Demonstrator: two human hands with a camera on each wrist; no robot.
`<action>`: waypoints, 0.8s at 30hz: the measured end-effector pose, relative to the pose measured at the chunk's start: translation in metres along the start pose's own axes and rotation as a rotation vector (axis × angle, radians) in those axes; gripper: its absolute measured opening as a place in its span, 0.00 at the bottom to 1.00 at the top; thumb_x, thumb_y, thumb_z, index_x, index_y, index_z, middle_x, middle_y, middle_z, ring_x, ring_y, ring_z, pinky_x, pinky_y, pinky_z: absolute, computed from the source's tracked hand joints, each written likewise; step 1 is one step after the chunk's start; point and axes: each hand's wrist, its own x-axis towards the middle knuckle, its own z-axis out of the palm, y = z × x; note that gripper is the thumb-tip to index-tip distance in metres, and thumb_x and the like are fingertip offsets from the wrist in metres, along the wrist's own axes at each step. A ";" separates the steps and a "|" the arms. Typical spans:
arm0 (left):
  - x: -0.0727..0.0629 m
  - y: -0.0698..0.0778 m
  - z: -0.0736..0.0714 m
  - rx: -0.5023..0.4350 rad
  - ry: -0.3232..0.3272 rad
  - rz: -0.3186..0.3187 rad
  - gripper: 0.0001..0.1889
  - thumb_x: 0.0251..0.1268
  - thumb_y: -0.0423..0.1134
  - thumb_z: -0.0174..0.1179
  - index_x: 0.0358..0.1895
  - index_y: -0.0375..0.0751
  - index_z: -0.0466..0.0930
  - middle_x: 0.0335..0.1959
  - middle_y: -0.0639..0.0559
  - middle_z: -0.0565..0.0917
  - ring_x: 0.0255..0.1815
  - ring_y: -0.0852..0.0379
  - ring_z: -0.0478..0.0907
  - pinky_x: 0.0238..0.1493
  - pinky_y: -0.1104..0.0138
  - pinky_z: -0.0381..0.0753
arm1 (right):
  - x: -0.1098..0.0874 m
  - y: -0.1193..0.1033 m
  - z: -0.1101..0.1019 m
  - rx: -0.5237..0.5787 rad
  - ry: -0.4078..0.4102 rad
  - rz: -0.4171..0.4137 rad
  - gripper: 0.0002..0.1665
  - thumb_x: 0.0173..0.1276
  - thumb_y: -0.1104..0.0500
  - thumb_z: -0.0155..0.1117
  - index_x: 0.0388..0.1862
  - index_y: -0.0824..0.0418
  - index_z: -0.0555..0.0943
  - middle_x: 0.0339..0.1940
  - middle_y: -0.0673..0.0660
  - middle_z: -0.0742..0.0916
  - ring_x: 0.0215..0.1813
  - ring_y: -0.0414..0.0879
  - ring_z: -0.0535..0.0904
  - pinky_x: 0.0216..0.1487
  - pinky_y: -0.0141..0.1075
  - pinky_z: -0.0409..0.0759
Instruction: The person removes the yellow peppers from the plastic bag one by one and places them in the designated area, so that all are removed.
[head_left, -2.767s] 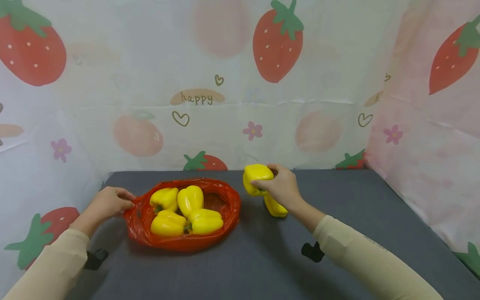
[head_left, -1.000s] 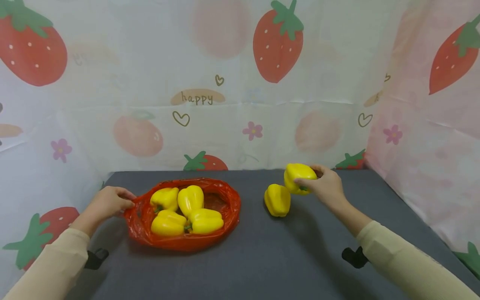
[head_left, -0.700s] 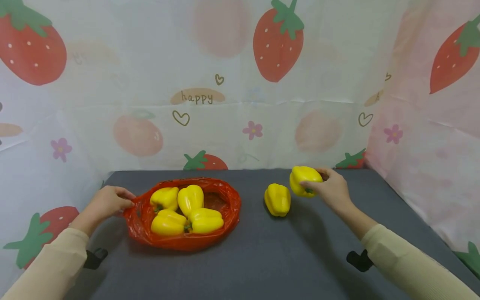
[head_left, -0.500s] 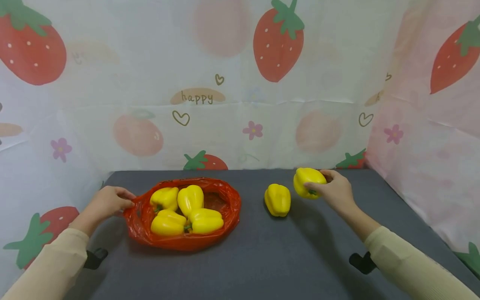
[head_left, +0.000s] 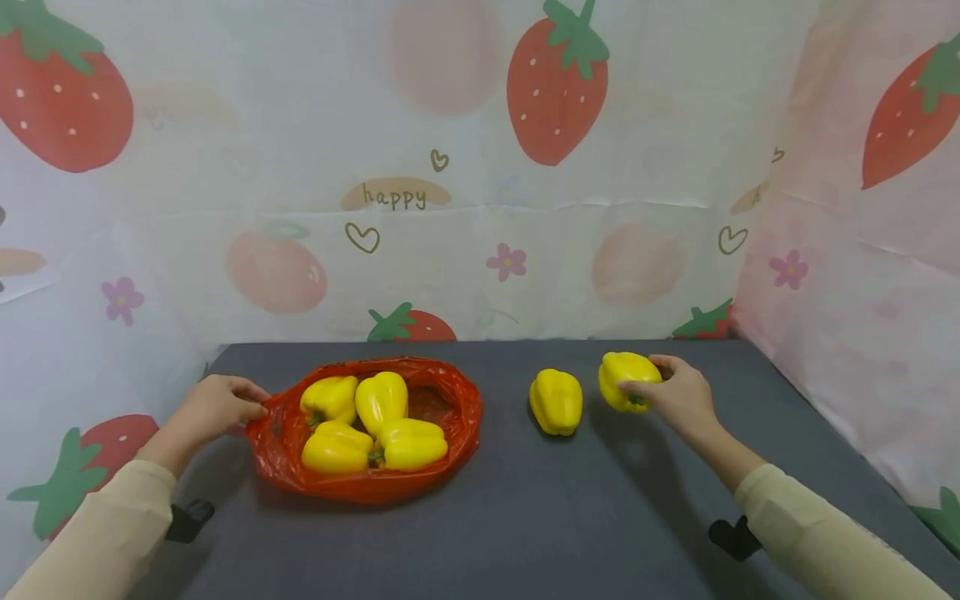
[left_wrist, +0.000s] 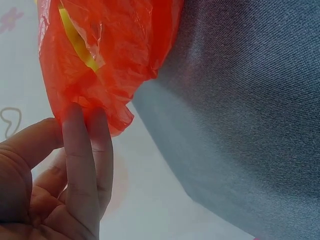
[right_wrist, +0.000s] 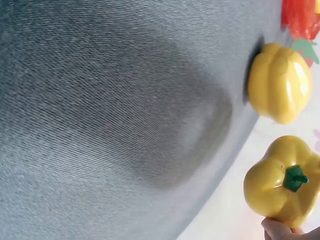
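Note:
My right hand (head_left: 684, 400) grips a yellow bell pepper (head_left: 626, 379) just above the table at the right. The right wrist view shows its green stem (right_wrist: 295, 178) turned toward the camera and a gap to the surface below. Left of it, another yellow bell pepper (head_left: 556, 402) rests on the table. At the left, my left hand (head_left: 220, 408) pinches the edge of a red plastic bag (head_left: 367, 489), its mouth spread wide. Several yellow bell peppers (head_left: 382, 403) lie inside. In the left wrist view, the fingers (left_wrist: 80, 165) hold a gathered corner of that bag.
A dark grey cloth covers the table (head_left: 480, 533). Behind it and along both sides hang pale curtains (head_left: 480, 275) printed with strawberries, hearts and flowers. A black object (head_left: 189, 521) shows under the left wrist, and a similar one (head_left: 735, 539) under the right.
My right hand has carried its bell pepper rightward from beside the bag, past the pepper on the table, and lately lowered it. The left hand and bag stay in place.

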 end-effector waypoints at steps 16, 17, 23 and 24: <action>0.001 -0.003 0.001 -0.010 0.005 0.000 0.17 0.66 0.32 0.59 0.51 0.20 0.78 0.44 0.31 0.84 0.33 0.56 0.82 0.41 0.54 0.89 | 0.009 0.019 0.007 -0.041 0.001 0.028 0.51 0.63 0.44 0.70 0.73 0.73 0.62 0.70 0.73 0.72 0.65 0.65 0.73 0.64 0.54 0.76; 0.001 -0.003 0.001 -0.008 0.006 0.000 0.17 0.66 0.32 0.59 0.51 0.20 0.78 0.43 0.31 0.84 0.33 0.56 0.82 0.41 0.54 0.89 | 0.010 0.020 0.008 -0.046 0.000 0.028 0.51 0.63 0.45 0.70 0.73 0.73 0.62 0.70 0.73 0.72 0.64 0.65 0.73 0.64 0.54 0.76; 0.000 -0.002 0.001 -0.007 0.003 0.003 0.17 0.67 0.32 0.59 0.52 0.20 0.78 0.44 0.31 0.83 0.33 0.56 0.82 0.41 0.55 0.89 | 0.011 0.023 0.010 -0.076 -0.005 0.025 0.49 0.63 0.46 0.70 0.72 0.74 0.63 0.69 0.74 0.73 0.63 0.66 0.73 0.62 0.55 0.77; 0.000 -0.002 0.001 -0.008 0.003 0.002 0.17 0.67 0.32 0.59 0.52 0.20 0.78 0.44 0.31 0.83 0.33 0.56 0.82 0.41 0.54 0.89 | 0.011 0.024 0.011 -0.082 -0.006 0.025 0.49 0.63 0.46 0.70 0.72 0.74 0.63 0.69 0.74 0.73 0.63 0.66 0.73 0.62 0.55 0.77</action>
